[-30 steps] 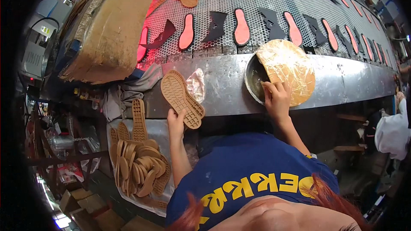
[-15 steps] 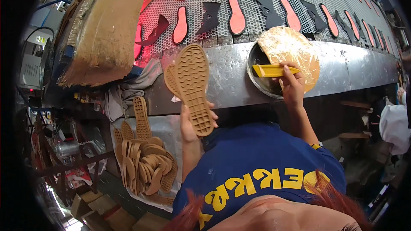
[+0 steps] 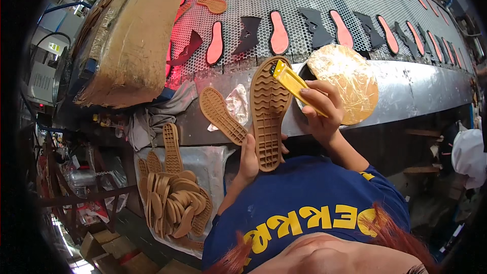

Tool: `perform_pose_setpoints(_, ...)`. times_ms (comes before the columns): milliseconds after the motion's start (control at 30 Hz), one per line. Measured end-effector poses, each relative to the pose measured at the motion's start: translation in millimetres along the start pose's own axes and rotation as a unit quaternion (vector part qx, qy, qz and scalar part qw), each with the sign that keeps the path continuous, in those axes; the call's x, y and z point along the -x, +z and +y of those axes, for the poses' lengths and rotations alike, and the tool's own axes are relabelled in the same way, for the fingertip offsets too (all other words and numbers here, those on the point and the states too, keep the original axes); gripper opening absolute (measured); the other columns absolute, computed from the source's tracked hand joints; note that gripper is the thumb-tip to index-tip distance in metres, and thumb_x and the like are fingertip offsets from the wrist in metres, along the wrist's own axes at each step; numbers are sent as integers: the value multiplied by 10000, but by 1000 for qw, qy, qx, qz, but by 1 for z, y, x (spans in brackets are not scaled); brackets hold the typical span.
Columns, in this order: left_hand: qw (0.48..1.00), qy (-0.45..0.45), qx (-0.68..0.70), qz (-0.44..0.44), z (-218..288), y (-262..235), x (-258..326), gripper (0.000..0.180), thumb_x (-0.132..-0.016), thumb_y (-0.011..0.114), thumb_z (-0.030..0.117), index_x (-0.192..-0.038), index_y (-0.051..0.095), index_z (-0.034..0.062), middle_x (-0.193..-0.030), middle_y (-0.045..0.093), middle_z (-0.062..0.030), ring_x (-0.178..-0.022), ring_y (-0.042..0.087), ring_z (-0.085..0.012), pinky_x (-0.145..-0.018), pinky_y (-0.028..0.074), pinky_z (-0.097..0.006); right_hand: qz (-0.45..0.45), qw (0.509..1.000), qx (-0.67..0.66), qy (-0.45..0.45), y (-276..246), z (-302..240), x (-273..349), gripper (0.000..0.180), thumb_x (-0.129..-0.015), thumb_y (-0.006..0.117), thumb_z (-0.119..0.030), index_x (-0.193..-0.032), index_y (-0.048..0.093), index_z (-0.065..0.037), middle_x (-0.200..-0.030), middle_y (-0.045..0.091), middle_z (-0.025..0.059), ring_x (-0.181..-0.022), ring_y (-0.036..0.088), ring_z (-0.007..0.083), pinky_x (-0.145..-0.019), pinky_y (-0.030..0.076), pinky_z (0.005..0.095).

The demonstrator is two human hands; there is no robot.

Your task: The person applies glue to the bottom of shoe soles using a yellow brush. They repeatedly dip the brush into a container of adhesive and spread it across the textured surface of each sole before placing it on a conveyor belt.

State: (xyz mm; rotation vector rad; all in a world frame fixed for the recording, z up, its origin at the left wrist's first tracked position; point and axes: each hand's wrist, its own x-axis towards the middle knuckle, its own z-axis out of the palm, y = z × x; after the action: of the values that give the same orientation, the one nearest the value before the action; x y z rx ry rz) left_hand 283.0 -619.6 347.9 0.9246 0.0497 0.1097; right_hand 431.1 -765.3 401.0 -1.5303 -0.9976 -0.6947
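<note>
My left hand (image 3: 249,158) grips a tan rubber shoe sole (image 3: 268,127), tilted up with its ridged tread toward me. My right hand (image 3: 323,110) is closed around a yellow-handled brush (image 3: 298,87). Its dark bristles are at the wide toe end of the sole; whether they press on it I cannot tell. Behind my right hand stands a round pot (image 3: 303,73), partly covered by a tan disc (image 3: 357,89) wrapped in shiny film. A second tan sole (image 3: 221,113) lies on the metal ledge beside a crumpled white wrapper (image 3: 237,103).
Beyond the ledge (image 3: 413,83), a mesh conveyor (image 3: 375,0) carries pink-topped insoles (image 3: 279,33) and black upper pieces (image 3: 248,35). A cardboard-covered housing (image 3: 134,35) rises at left. Several soles are heaped (image 3: 175,198) on a lower covered surface, near a grey cloth (image 3: 152,119).
My right hand has brought the brush from over the pot leftward to the sole's toe. My left hand has moved the sole right, uncovering the second sole and the wrapper.
</note>
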Motion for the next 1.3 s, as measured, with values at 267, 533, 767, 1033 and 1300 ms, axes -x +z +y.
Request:
perform_pose_setpoints(267, 994, 22, -108, -2, 6, 17, 1, 734, -968, 251, 608, -1386, 293, 6, -1073, 607, -185, -781, 649, -189, -616, 560, -280, -2, 1000, 28, -10, 2, -1, 4, 344, -831, 726, -259, -1049, 661, -2, -1064, 598, 160, -914, 641, 270, -764, 545, 329)
perform_pose_setpoints(533, 997, 24, -78, 13, 5, 17, -3, 817, -926, 243, 690, -1382, 303, 15, -1056, 611, -172, -748, 652, -194, -584, 556, -282, -122, 988, -81, -42, -8, -6, 8, 252, -845, 699, -204, -996, 631, -14, -1057, 612, 177, -912, 644, 319, -764, 534, 355)
perform_pose_setpoints(767, 999, 11, -10, 41, 15, 19, -10, 806, -918, 138, 706, -1407, 265, 78, -1017, 610, -173, -754, 672, -236, -516, 588, -338, -210, 964, -160, -39, -18, -12, 20, 278, -827, 707, -149, -1034, 592, -4, -1072, 588, 187, -905, 642, 333, -754, 534, 369)
perform_pose_setpoints(1033, 997, 37, 6, 73, 20, 21, -31, 826, -933, 88, 685, -1334, 383, 26, -1031, 624, -207, -791, 675, -240, -591, 587, -364, -245, 947, -208, -28, -26, -22, 27, 245, -829, 697, -138, -1011, 597, -8, -1075, 586, 177, -922, 640, 332, -774, 529, 372)
perform_pose_setpoints(1300, 992, 16, 99, 71, 24, 25, -39, 837, -937, 93, 680, -1319, 415, 8, -1021, 623, -251, -724, 669, -311, -658, 576, -395, -292, 914, -278, 46, -38, -18, 23, 205, -849, 678, -131, -1003, 608, -17, -1109, 577, 161, -1008, 614, 289, -858, 494, 349)
